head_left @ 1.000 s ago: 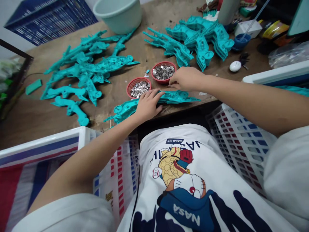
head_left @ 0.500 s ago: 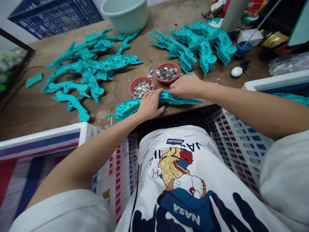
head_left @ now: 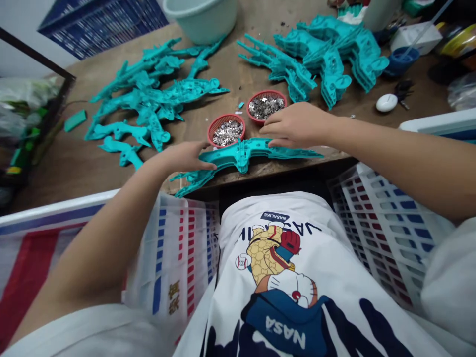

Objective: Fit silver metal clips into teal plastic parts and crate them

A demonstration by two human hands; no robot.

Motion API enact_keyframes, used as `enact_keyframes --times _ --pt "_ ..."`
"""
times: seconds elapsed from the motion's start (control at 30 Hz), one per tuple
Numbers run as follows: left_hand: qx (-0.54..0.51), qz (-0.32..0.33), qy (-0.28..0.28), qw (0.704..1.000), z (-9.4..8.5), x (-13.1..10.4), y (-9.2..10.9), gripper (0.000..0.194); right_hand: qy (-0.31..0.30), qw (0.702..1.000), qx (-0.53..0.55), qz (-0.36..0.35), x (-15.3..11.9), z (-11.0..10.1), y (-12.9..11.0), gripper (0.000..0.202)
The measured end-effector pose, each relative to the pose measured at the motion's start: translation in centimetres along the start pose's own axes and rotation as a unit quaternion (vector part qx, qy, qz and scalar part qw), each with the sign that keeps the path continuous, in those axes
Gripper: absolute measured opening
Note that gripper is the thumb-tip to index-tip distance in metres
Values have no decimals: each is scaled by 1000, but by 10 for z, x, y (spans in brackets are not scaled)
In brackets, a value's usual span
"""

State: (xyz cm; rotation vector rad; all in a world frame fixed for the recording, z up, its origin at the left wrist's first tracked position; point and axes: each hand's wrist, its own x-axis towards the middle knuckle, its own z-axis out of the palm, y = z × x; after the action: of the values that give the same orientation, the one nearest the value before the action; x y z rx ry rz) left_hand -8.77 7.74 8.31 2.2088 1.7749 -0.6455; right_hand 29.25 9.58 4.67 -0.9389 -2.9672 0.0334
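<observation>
A long teal plastic part (head_left: 242,154) lies along the table's front edge. My left hand (head_left: 188,157) is at its left portion, thumb and fingers apart around the teal plastic, without a visible firm grip. Over the right portion is my right hand (head_left: 297,125), its fingers slightly curled and spread, near a red basket (head_left: 267,106) of small metal pieces. Whether a small piece is between its fingertips cannot be made out. A second red basket (head_left: 226,131) of shiny metal pieces stands just behind the teal part, between the hands.
Teal parts (head_left: 148,99) are spread at the left, and more teal parts (head_left: 327,54) are stacked at the back right. A pale green basin (head_left: 203,22) stands behind. White crates (head_left: 186,248) flank my lap. A white oval object (head_left: 386,102) lies at the right.
My left hand has moved left along the teal part, uncovering its middle. The fingers of my right hand have loosened and lifted a little. The view has shifted slightly.
</observation>
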Motion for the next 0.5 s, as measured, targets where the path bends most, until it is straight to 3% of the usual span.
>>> enact_keyframes --times 0.1,0.2,0.33,0.5 --pt "6 -17 -17 1000 18 3 -4 87 -24 999 28 34 0 10 -7 71" --pt "35 -3 10 999 21 0 -4 67 -71 993 35 84 2 20 -16 84" --pt "45 10 10 999 20 -2 -4 66 -65 990 61 108 5 22 -19 75" --pt "53 -1 -9 999 32 3 -9 70 -35 990 93 105 10 20 -16 70"
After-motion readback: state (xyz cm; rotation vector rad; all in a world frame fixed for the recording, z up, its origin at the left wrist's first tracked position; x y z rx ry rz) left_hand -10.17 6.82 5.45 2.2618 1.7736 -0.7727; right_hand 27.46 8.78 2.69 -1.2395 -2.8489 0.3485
